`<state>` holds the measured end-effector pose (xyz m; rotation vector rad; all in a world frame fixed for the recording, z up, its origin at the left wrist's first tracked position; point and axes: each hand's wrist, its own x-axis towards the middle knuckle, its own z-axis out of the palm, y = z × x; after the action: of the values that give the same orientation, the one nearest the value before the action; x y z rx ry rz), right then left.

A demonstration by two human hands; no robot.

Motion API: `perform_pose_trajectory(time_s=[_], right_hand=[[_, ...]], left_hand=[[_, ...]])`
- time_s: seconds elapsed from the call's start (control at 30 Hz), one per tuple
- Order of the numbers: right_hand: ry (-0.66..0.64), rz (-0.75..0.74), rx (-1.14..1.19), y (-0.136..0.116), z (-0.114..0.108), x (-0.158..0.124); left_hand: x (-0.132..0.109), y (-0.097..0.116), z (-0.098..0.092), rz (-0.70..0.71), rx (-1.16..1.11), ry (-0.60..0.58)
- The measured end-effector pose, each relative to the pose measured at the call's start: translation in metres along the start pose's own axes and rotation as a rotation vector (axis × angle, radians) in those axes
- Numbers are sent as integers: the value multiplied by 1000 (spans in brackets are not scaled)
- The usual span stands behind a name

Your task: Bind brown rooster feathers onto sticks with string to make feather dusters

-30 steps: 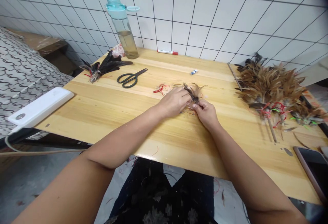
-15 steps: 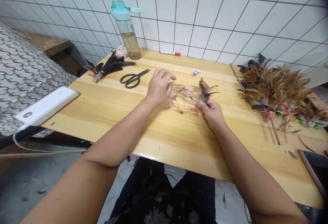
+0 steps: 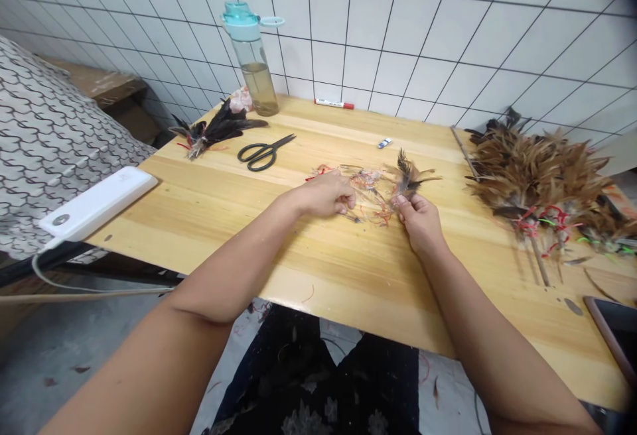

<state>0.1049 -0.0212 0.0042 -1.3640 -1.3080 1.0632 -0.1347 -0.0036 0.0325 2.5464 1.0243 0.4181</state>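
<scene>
My right hand (image 3: pixel 422 221) pinches a small feather bunch (image 3: pixel 409 175) by its base, the dark and brown tips pointing up and away. My left hand (image 3: pixel 328 194) is low over the wood, its fingers curled together at the left side of a loose heap of red threads and feather scraps (image 3: pixel 368 180). Whatever those fingers may hold is hidden. Beyond my left hand lie black-handled scissors (image 3: pixel 261 154), blades pointing to the back right.
Black feathers (image 3: pixel 219 128) and a water bottle (image 3: pixel 259 77) are at the back left. A red marker (image 3: pixel 334 103) and a small blue-white item (image 3: pixel 385 143) lie near the wall. Brown feather bundles (image 3: pixel 542 170) and a phone (image 3: pixel 617 335) are right; a white power bank (image 3: pixel 99 204) is left.
My left hand has come down to the heap, and its fingers have curled inward. My right hand keeps its pinch on the feather bunch. The view has shifted slightly.
</scene>
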Motion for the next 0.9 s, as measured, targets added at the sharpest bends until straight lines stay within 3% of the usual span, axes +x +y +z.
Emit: perform_pose_trajectory(time_s=[0.13,0.3,0.4,0.5,0.67,0.77,0.9], right_hand=[[-10,-24,-12,0,0,0],[-14,-53,-49,2,0,0],[-15,-74,-50,6,2,1],[-20,-90,-47,9,4,3],[-41,-107,-45,14,6,4],[-48,-125,-70,16,7,4],[-69,-131,-145,13,7,3]], left_hand=[[1,2,1,-40,104,11],[4,5,1,-47,36,192],[7,10,3,-146,-167,326],[11,18,10,-250,-529,426],[19,32,25,-304,-1071,461],[20,36,30,-319,-1177,468],[22,38,34,-327,-1142,476]])
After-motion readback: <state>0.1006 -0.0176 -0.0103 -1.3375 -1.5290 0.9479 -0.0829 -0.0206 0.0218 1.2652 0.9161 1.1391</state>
